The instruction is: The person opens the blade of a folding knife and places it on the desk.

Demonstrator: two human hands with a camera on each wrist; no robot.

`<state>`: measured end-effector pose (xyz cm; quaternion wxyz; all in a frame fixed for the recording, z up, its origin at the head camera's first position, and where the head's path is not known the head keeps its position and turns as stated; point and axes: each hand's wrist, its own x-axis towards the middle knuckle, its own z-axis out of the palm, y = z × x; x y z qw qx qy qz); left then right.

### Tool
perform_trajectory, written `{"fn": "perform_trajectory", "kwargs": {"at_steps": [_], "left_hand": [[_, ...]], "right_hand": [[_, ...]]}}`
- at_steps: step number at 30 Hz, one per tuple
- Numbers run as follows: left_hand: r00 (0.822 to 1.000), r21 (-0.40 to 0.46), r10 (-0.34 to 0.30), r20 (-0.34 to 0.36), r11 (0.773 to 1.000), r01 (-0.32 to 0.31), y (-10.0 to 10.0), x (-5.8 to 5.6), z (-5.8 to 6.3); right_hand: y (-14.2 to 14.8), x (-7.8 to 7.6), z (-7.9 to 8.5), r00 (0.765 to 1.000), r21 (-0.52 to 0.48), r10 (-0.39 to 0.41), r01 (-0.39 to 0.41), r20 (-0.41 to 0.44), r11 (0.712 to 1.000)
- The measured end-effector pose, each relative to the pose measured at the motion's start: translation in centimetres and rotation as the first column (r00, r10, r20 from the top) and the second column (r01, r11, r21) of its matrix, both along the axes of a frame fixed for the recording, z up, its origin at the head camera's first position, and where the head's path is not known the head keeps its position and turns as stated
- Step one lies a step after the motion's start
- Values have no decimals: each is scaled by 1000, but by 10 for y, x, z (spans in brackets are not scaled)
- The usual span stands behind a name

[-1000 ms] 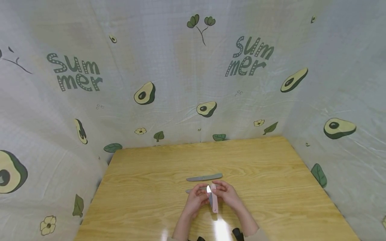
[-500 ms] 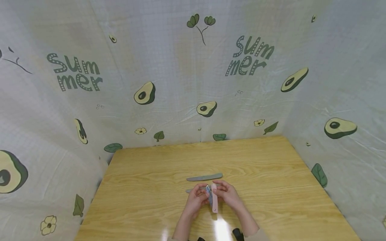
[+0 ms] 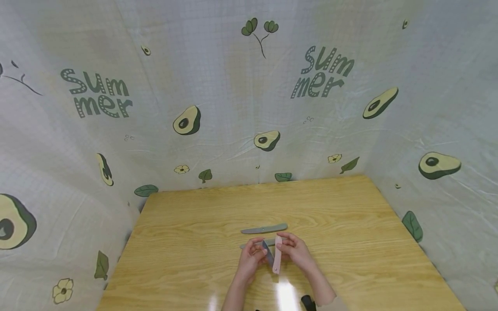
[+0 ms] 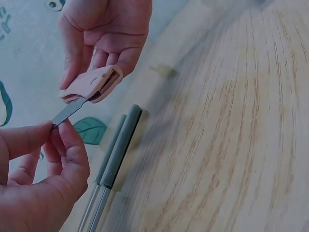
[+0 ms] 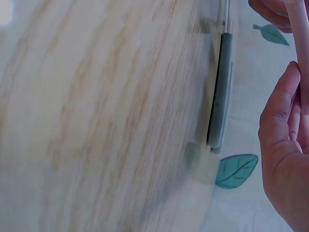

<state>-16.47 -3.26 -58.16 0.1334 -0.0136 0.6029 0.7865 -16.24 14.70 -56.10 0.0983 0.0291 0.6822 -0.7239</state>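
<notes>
A folding knife with a pink handle (image 3: pixel 278 255) is held above the table, partly unfolded into a narrow V with its pivot toward me. My left hand (image 3: pixel 249 261) pinches the grey blade (image 3: pixel 268 254) near its tip between thumb and fingers. The pink handle is gripped by my right hand (image 3: pixel 297 252), thumb on the near face. In the left wrist view the blade (image 4: pixel 70 111) stands out from the slotted handle (image 4: pixel 94 83). Only part of the handle (image 5: pixel 300 43) and of my right hand (image 5: pixel 285 140) shows in the right wrist view.
Two green-handled knives lie unfolded on the wooden table (image 3: pixel 186 255) beyond my hands. The farther knife (image 3: pixel 264 229) is in full sight; the nearer knife (image 3: pixel 269 242) is partly covered by my hands. A printed cloth (image 3: pixel 225 86) hangs around the table's back and sides.
The blade has swung farther from the pink handle, widening the V. My hands have drawn slightly apart, and more of the nearer green knife shows between them.
</notes>
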Motion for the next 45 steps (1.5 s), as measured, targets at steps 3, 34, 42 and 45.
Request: {"fn": "perform_trajectory", "kwargs": {"at_steps": [3, 34, 42, 45], "left_hand": [[1000, 3, 17, 0, 1000, -17, -1, 1, -1], [985, -2, 162, 54, 987, -162, 0, 1, 1], [982, -9, 180, 53, 984, -179, 0, 2, 1], [981, -6, 185, 55, 983, -185, 0, 2, 1]], "right_hand": [[1, 0, 0, 1000, -1, 0, 0, 3, 1000], [6, -3, -6, 996, -12, -83, 83, 22, 996], [8, -1, -4, 995, -17, -98, 98, 37, 995], [8, -1, -4, 993, -16, -108, 109, 41, 994]]}}
